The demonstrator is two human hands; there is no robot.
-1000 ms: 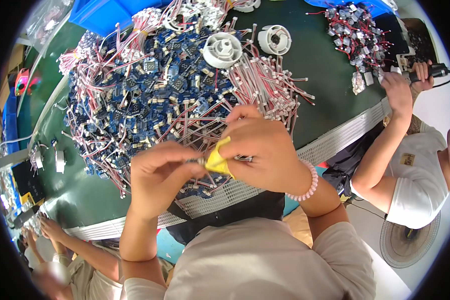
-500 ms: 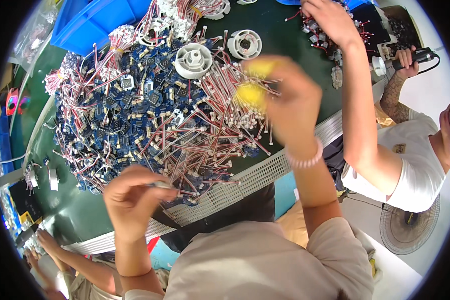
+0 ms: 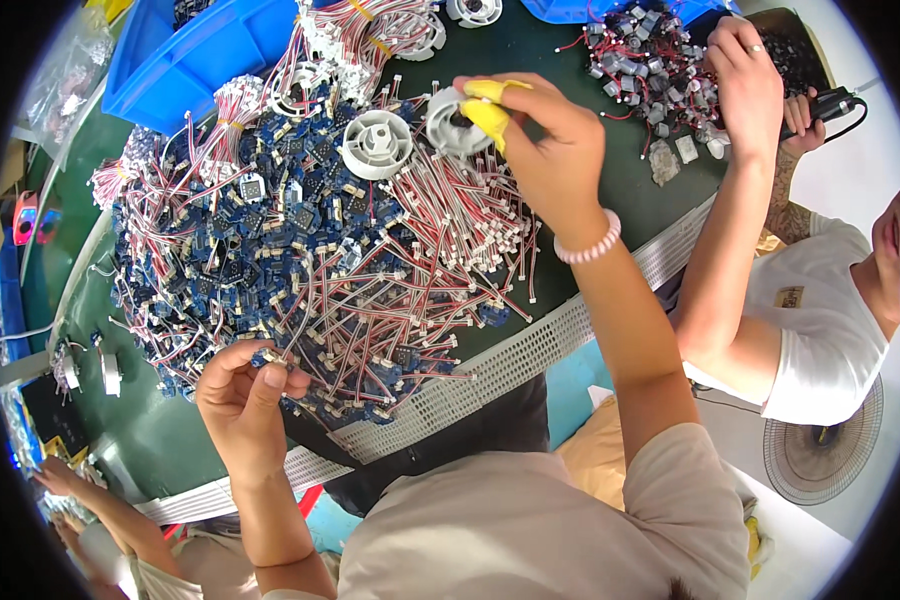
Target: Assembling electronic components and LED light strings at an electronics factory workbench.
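Note:
My left hand (image 3: pixel 242 405) is closed in a pinch on a small blue circuit board (image 3: pixel 266 356), mostly covered by thumb and fingers, at the near edge of the heap. Yellow covers sit on the thumb and a finger of my right hand (image 3: pixel 550 140). That hand grips the right rim of a round white plastic hub (image 3: pixel 448 128), which is slightly tilted. Left of it, a second white hub (image 3: pixel 377 145) lies face up on the heap. Below both hubs spread loose red-and-white connector cables (image 3: pixel 470 215), beside a big pile of blue circuit boards (image 3: pixel 270 225).
Blue bins (image 3: pixel 185 70) stand at the far left. Bundled cables (image 3: pixel 345 35) lie near them. A perforated white strip (image 3: pixel 490 365) edges the green table (image 3: pixel 150 440). At right, a co-worker's hand (image 3: pixel 750 85) reaches to a pile of small grey parts (image 3: pixel 650 70).
My right hand has moved up and left from above the cables onto the hub, which has shifted left and tilted. My left hand still pinches its board, slightly farther left.

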